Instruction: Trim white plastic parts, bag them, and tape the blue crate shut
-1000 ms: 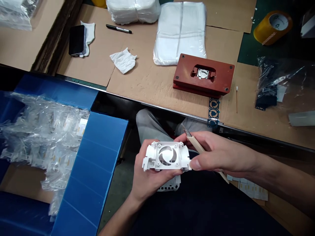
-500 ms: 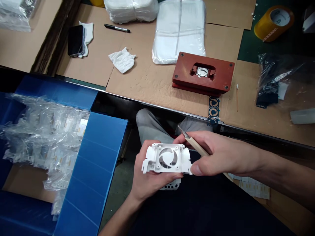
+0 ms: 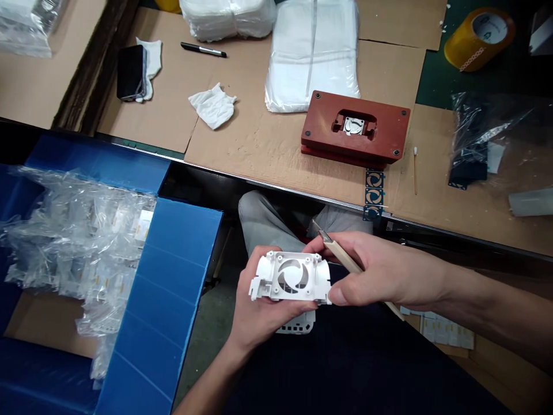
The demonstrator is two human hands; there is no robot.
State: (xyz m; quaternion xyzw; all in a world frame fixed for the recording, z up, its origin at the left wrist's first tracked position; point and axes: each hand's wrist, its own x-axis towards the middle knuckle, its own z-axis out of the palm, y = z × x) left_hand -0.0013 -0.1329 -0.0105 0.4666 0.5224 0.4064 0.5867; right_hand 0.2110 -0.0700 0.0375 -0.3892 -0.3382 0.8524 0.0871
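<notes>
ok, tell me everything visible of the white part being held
The white part looks like moulded plastic. Curved slots form a fan-like pattern in its flat centre, with small round bosses at the corners, curved shoulders either side and notched lower ends. Its pattern faces the camera, above the lap. The left hand grips it from the left and below; the right hand, also holding a knife, has its thumb at the lower right end. Whether the perforated piece below belongs to it is unclear.
</notes>
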